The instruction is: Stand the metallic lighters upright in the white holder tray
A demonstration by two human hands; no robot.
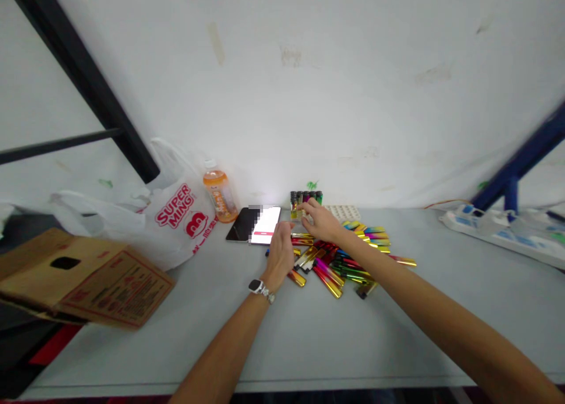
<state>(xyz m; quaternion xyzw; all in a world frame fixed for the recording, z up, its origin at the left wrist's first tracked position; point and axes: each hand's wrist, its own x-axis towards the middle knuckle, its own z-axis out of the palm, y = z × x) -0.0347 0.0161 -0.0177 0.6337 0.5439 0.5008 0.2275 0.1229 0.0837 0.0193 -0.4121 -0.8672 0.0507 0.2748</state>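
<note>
A pile of shiny metallic-coloured lighters lies on the grey table. Behind it, near the wall, several lighters stand upright in a row at a pale tray. My right hand reaches over the pile to the front of this row, its fingers bent; what they hold, if anything, is too small to tell. My left hand, with a watch at the wrist, rests at the pile's left edge beside the phone. Its fingers are extended and nothing shows in it.
A lit phone and a dark tablet lie left of the hands. Further left are an orange drink bottle, a white plastic bag and a cardboard box. A white power strip lies at right.
</note>
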